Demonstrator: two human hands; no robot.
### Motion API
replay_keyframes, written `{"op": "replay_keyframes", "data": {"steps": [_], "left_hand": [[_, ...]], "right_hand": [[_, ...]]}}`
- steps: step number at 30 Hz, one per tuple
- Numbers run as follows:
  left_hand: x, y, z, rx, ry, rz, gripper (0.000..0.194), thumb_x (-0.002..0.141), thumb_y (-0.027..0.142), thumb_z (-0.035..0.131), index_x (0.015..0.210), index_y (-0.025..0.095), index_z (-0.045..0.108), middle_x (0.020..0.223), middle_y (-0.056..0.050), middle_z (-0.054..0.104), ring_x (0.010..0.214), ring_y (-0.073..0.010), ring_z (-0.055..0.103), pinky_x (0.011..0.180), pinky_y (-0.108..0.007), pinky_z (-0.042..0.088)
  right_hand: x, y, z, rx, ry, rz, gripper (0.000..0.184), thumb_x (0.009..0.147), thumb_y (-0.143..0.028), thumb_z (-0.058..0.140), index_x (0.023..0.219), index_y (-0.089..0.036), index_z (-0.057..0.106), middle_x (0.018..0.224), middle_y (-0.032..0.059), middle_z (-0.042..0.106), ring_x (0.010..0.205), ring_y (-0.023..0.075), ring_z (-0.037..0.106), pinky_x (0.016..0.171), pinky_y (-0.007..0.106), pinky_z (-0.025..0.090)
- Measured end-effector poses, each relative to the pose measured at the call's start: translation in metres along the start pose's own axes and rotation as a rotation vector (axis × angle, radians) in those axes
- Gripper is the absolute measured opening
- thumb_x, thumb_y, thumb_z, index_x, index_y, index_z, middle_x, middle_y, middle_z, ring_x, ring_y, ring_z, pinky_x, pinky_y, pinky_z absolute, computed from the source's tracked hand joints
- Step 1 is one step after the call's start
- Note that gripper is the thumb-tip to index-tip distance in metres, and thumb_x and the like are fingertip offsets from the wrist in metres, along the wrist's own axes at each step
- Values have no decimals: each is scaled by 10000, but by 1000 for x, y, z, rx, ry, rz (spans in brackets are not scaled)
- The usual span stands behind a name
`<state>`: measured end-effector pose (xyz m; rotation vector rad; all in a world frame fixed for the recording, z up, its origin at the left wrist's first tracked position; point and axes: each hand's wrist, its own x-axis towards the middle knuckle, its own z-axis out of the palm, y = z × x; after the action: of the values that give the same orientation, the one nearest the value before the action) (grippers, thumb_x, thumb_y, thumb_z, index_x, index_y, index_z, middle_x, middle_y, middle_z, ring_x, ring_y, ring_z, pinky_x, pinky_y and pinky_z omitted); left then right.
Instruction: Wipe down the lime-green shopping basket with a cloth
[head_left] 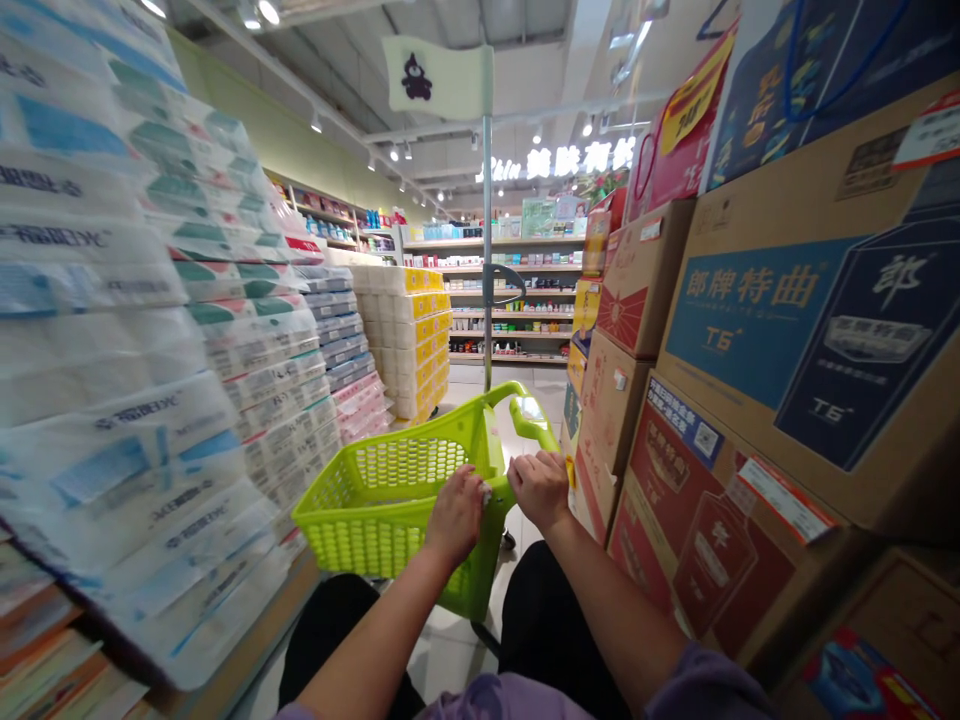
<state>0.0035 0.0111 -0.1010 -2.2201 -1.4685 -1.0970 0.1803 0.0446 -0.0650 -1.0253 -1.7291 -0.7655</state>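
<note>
With the lime-green shopping cart [360,540] between tissue packs [180,430] and liquor cartons [739,300], left hand [454,514] and right hand [540,487] grip its near end, fingers curled, pushing seemingly underway, aisle left before the shelves [529,268]!

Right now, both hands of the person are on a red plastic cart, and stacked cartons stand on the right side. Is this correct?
Not quite: the plastic cart is bright yellow-green, not red, as the head view shows. The left hand and right hand are on it, and stacked cartons stand on the right side.
</note>
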Motion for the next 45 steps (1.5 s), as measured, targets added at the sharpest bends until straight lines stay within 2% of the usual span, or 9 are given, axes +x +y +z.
{"op": "replay_keyframes", "data": {"steps": [4,10,15,19,27,30,36,39,45], "left_hand": [[3,2,-1,12,-29,26,270,960,272,330,1087,199,557,1075,-90,602,1023,-205,544,923,-384,445],[-16,-45,-18,246,-131,-260,328,971,316,289,947,203,596,885,-71,643,841,-210,565,816,-381,424],[1,-5,-9,71,-83,-106,337,971,338,301,1184,194,518,1078,-83,625,983,-217,552,884,-375,422],[5,17,-1,99,-84,-18,340,958,355,337,1203,197,513,1113,-84,604,1009,-230,524,917,-391,392],[-29,-55,-21,351,-121,-281,344,968,347,296,953,191,602,890,-76,625,838,-224,537,782,-373,382],[-23,-39,-16,324,-88,-301,354,968,331,284,926,187,604,884,-83,624,823,-223,528,778,-377,387],[-18,2,3,226,-15,-115,325,940,382,377,1145,198,549,1107,-98,588,1021,-243,497,934,-420,354],[-28,-19,-2,242,-98,-108,311,930,381,408,1145,213,559,1116,-87,603,1050,-243,506,990,-441,314],[-37,-72,-19,354,-117,-412,329,959,355,323,1079,211,593,1082,-83,636,1050,-247,534,996,-454,307]], "right_hand": [[0,4,-3,6,-47,-8,341,889,-222,511,549,-209,492,534,-16,541,609,140,443,708,317,252],[-1,3,-2,13,-51,-2,346,889,-236,514,544,-208,495,529,-17,536,608,139,439,704,312,256],[-2,0,1,25,-17,37,333,874,-218,531,543,-207,491,518,-21,532,605,136,443,720,315,269],[-1,4,-3,40,-35,12,324,876,-218,535,555,-207,499,533,-22,548,612,134,451,722,315,271],[-2,2,-4,47,-32,8,323,871,-216,544,551,-205,495,529,-27,536,612,132,449,710,314,271],[-1,-2,-2,37,5,28,328,861,-214,549,539,-205,489,513,-27,523,597,131,434,707,312,270],[0,1,-3,44,7,20,337,863,-210,544,534,-206,475,513,-29,522,600,130,427,715,309,265],[0,3,-5,50,-28,12,332,873,-217,539,546,-209,484,530,-28,528,611,133,428,725,311,262],[0,-8,-2,60,-62,3,300,870,-220,534,572,-214,496,540,-28,534,628,140,436,731,312,257]]}}
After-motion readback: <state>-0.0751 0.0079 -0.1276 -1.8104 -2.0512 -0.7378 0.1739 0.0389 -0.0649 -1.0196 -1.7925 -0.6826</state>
